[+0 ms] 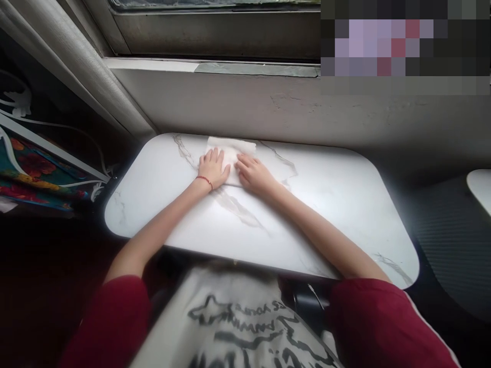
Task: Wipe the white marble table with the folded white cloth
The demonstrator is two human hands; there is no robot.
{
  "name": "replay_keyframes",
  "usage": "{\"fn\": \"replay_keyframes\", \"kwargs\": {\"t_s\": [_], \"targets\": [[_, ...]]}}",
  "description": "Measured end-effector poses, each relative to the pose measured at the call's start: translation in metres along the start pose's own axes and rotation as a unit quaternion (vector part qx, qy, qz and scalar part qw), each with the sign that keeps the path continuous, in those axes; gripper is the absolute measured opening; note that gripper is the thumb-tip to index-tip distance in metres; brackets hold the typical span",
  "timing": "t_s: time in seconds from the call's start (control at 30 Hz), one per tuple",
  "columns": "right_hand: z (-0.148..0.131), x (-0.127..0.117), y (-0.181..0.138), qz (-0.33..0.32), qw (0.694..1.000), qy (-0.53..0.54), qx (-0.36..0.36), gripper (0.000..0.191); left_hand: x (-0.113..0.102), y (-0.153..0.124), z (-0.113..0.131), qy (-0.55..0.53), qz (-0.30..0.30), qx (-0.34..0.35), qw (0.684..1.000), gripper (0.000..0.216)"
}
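A small white cloth [232,145] lies partly folded near the far edge of the white marble-patterned table [330,204]. My left hand [214,168], with a thin red bracelet at the wrist, presses on its left part, palm down and fingers spread. On its right side, my right hand [253,174] has bent fingers gathered at the cloth, their tips partly hidden. Between the two hands a middle stretch of the cloth shows.
Beyond the table rises a pale wall [230,102] below a window frame [215,33]. A curtain [76,61] hangs at the left, near a white metal frame and colourful floral fabric [34,174]. At the right stands a dark ribbed surface [448,245].
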State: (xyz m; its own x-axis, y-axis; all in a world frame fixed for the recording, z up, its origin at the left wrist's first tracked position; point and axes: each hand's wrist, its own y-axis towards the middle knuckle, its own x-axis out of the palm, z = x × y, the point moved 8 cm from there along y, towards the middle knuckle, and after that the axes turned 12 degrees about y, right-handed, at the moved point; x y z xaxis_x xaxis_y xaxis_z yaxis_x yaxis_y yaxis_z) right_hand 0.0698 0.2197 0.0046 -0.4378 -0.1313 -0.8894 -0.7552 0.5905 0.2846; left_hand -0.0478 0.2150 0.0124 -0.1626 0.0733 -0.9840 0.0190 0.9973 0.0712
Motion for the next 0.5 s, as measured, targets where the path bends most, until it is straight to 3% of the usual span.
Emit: {"fn": "replay_keyframes", "kwargs": {"t_s": [0.13,0.33,0.4,0.5], "targets": [[-0.040,-0.002,-0.055,0.038,0.999,-0.014,-0.027,0.036,-0.013,-0.059,0.019,0.053,0.013,0.087,0.995,0.056],[-0.105,-0.012,-0.122,0.037,0.991,-0.115,-0.051,0.027,-0.035,-0.139,0.049,0.071,0.072,0.139,0.985,0.053],[-0.114,-0.018,-0.132,0.046,0.988,-0.143,-0.027,0.021,-0.042,-0.154,0.060,0.076,0.085,0.167,0.979,0.051],[-0.113,-0.025,-0.144,0.070,0.979,-0.172,0.079,0.029,-0.050,-0.163,0.081,0.076,0.087,0.219,0.969,0.048]]}}
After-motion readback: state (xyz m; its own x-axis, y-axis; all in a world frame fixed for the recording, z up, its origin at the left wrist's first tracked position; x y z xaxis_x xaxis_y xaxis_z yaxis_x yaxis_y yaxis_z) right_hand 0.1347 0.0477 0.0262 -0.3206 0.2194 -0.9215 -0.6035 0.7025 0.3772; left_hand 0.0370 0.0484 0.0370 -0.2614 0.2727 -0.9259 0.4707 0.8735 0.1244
